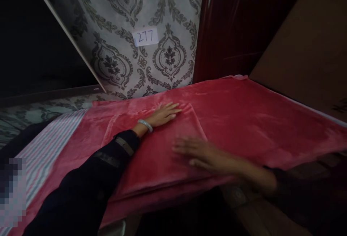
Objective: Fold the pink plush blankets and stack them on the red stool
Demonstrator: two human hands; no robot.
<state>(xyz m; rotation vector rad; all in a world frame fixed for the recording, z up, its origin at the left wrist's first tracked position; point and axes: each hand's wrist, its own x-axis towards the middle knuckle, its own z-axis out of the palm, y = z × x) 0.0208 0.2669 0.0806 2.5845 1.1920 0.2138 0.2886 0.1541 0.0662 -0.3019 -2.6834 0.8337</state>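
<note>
A folded red plush cloth (162, 167) lies on a larger spread of red plush fabric (238, 116). My left hand (164, 114) rests flat near the back edge of the folded piece, fingers spread, with a pale bracelet (145, 125) at the wrist. Blurred by motion, my right hand (199, 152) is over the right part of the folded piece, its fingers stretched out and the thumb apart. Neither hand grips anything. Whether the right palm touches the cloth cannot be made out.
Striped fabric (51, 149) lies at the left. Behind stands a patterned wall (168, 8) with a paper marked 277 (146, 36). A dark screen (40, 44) is at upper left, a dark red wooden panel (230, 22) at the back, and a brown board (309, 47) at right.
</note>
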